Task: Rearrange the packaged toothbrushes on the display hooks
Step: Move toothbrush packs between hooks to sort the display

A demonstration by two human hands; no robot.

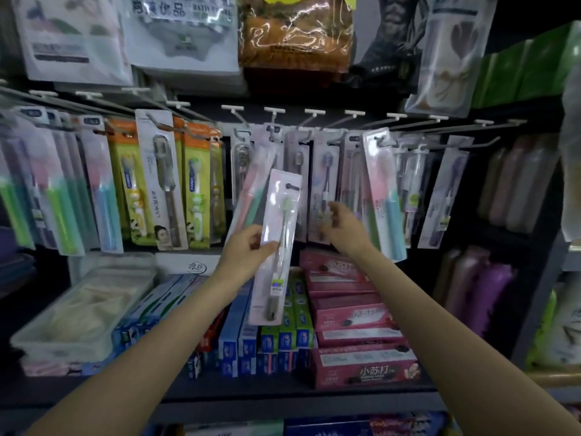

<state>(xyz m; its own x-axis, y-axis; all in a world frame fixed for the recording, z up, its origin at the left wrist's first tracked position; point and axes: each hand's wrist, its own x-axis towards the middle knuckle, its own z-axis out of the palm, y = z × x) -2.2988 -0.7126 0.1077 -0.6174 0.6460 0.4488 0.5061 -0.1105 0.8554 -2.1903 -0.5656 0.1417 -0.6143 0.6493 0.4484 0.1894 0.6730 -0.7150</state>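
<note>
The left hand (248, 247) held a pink-backed toothbrush pack (276, 247) in a pinching grip, thumb on the clear front and fingers behind its left edge, about halfway down the card. The pack stood nearly upright, tilted a little to the right at the top, off the hooks and in front of the middle of the display, its lower end over the toothpaste boxes (270, 338) on the shelf below. The right hand (342, 223) was just beside it to the right, fingers loosely spread and curved, gripping nothing, reaching toward the hanging packs (327, 184) behind; whether it touched them could not be told. Above both hands a row of display hooks (314, 121) carried more carded toothbrushes, with a pink and green pack (251, 190) hanging askew just behind the held one. Green and orange children's packs (138, 184) hung to the left. Pink boxes (352, 316) were stacked on the shelf under the right forearm.
</note>
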